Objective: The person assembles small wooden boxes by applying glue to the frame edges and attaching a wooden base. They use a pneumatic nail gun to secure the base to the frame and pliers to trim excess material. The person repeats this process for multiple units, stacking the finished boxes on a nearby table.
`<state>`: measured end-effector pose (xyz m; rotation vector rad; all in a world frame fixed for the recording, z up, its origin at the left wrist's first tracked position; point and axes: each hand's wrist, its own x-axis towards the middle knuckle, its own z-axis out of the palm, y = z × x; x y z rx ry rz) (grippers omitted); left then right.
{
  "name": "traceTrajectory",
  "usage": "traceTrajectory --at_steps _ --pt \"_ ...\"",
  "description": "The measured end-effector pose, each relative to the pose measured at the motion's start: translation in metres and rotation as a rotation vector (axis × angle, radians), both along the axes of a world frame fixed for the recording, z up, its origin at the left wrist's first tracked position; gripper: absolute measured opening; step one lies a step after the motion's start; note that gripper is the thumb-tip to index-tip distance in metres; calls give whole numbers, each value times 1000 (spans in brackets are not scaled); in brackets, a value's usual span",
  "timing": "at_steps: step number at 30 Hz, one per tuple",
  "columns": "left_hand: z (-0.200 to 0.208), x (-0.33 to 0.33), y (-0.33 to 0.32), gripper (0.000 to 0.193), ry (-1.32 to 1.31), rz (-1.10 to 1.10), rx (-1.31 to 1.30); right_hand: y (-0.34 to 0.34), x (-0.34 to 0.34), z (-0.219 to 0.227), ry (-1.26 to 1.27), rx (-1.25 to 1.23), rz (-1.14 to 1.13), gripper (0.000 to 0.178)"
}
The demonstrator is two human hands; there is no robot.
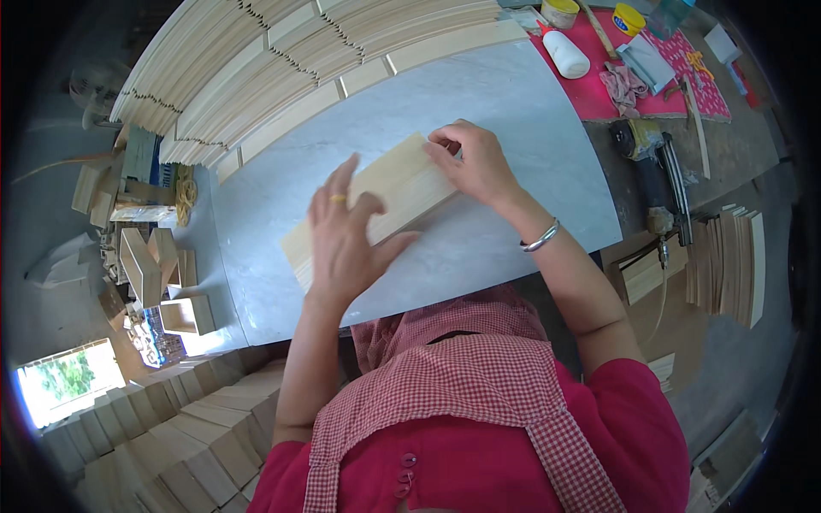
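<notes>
A flat, pale wooden board [395,181] lies at a slant on the grey marbled tabletop [522,111]. My left hand [340,229], slightly blurred, is over the board's left half with its fingers spread. Its thumb reaches past the near edge; whether the palm touches the wood cannot be made out. At the far right end of the board, my right hand [475,162] has its fingers curled and pinched at the corner. A small dark reddish patch shows between those fingers, too small to name.
Tall stacks of thin wooden boards [256,68] line the table's far side. A glue bottle [564,53] lies on a red cloth at far right, near a nail gun [654,167]. Small open wooden boxes [186,315] stand left. More boards [725,265] are stacked right.
</notes>
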<state>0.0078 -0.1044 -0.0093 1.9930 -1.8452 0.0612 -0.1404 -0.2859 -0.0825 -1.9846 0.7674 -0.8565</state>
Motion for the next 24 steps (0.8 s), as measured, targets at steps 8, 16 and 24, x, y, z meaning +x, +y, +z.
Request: traceTrajectory --at_steps 8,16,24 --pt "-39 -2 -50 51 131 -18 123 3 14 -11 -6 1 -77 15" --pt "-47 -2 -51 50 166 -19 64 9 18 -9 37 -66 -94 10" --pt "-48 -4 -51 49 173 3 40 12 20 -11 -6 -74 -97 9"
